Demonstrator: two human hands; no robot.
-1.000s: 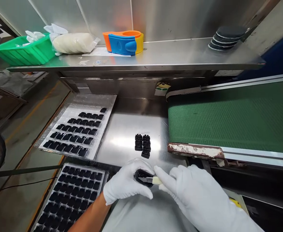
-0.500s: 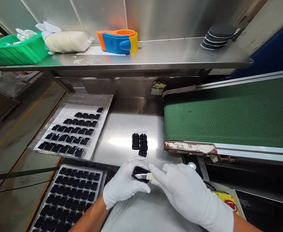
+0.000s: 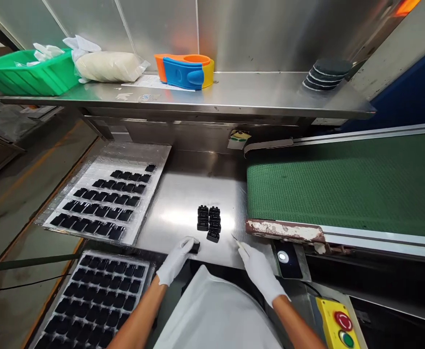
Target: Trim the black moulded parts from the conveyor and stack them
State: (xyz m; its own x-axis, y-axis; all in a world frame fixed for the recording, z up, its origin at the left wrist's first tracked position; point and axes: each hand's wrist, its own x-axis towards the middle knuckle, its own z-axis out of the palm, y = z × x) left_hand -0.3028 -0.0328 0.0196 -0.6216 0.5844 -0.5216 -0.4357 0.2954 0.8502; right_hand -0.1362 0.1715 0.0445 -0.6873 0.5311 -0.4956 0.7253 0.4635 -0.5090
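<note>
My left hand (image 3: pixel 178 261), in a white glove, is closed on a small black plastic part (image 3: pixel 195 248) at the front edge of the steel table. Its fingers cover much of that part. Gloved in white too, my right hand (image 3: pixel 259 269) grips a small knife (image 3: pixel 236 240) with a pale handle, its thin tip pointing up and left just above the tabletop. Between and beyond the hands, two short rows of black plastic parts (image 3: pixel 208 223) stand close together on the steel table (image 3: pixel 183 182).
A tray of black parts (image 3: pixel 99 196) lies left on the table; another tray (image 3: pixel 99 300) sits lower. At right runs a green conveyor belt (image 3: pixel 343 179), with a yellow emergency-stop box (image 3: pixel 338 322) below. The shelf holds a green basket (image 3: pixel 45 77) and tape rings (image 3: pixel 185 72).
My hands have moved apart. The left has carried the black part forward and left to the table edge; the right has drawn the knife away from it to the right.
</note>
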